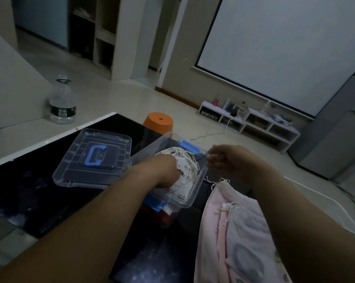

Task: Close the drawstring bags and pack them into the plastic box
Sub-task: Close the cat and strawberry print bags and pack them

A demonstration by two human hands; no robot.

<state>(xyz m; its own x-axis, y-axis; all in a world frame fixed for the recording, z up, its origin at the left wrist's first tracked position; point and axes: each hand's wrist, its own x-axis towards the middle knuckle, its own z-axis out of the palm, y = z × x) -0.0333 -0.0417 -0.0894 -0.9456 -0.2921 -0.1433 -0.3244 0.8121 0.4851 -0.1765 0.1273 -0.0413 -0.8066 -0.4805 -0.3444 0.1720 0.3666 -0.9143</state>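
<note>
A clear plastic box (195,195) with blue latches stands on the dark table. In it lies a white drawstring bag (186,175) with small animal prints, its gathered mouth facing the far side. My left hand (164,173) reaches into the box and holds this bag from the near left, its fingers tucked down out of sight against the cloth. My right hand (226,160) hovers at the box's right rim with loosely curled fingers, blurred, and holds nothing I can see. More pink and white drawstring bags (236,231) lie in a pile to the right of the box.
The box's clear lid (70,170) with a blue handle lies upside up on the table to the left of the box. A water bottle (62,103) stands on the pale counter beyond. An orange stool (158,122) sits on the floor behind the table.
</note>
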